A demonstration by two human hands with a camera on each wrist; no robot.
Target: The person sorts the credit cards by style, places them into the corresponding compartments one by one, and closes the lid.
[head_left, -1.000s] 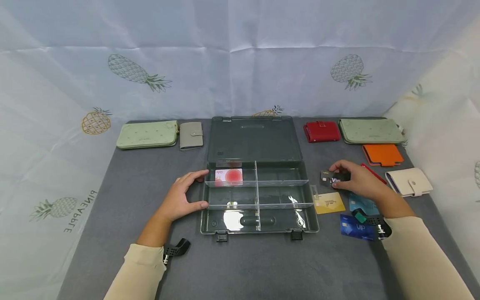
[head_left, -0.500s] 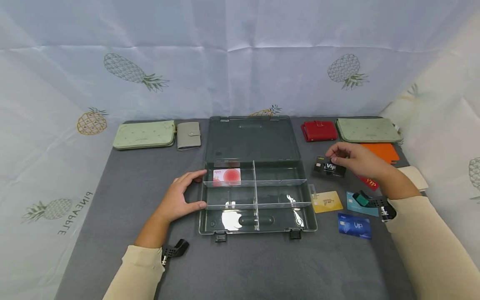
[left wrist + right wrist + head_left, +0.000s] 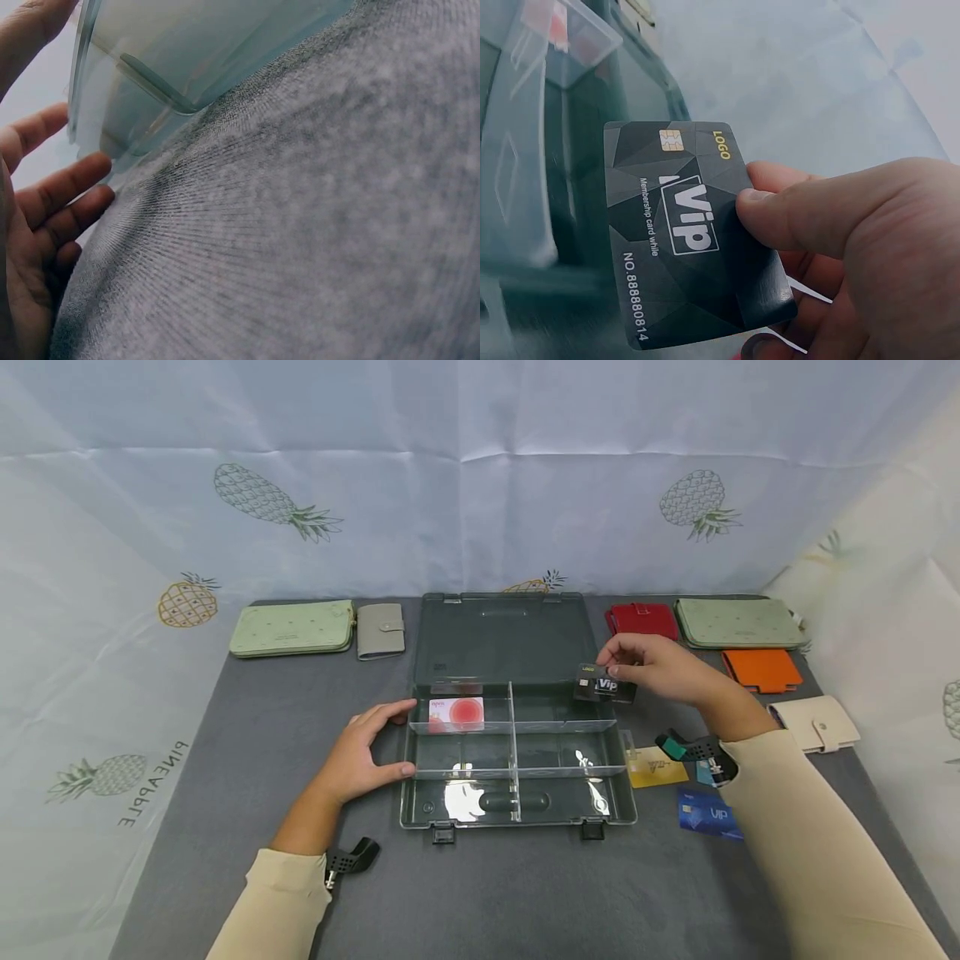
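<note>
My right hand (image 3: 660, 670) pinches a black VIP card (image 3: 597, 683) between thumb and fingers; in the right wrist view the card (image 3: 690, 232) shows its chip and number. It is held over the back right compartment of a transparent dark grey divided box (image 3: 519, 814), whose lid (image 3: 510, 639) lies folded back. My left hand (image 3: 360, 760) rests at the box's left side, thumb and fingers spread with fingertips at the wall. In the left wrist view the left fingers (image 3: 71, 187) are near the box wall (image 3: 172, 60). A pink and white card (image 3: 456, 713) lies in the back left compartment.
Right of the box lie a gold card (image 3: 656, 767), a blue VIP card (image 3: 708, 814) and a partly hidden light blue card (image 3: 705, 774). Behind are red (image 3: 643, 620), green (image 3: 738, 622), orange (image 3: 761, 670) and cream (image 3: 821, 723) wallets. Green (image 3: 292, 628) and grey (image 3: 381, 631) wallets sit left.
My right hand has lifted the black card off the table and carried it left to over the box. The left hand has stayed at the box's side.
</note>
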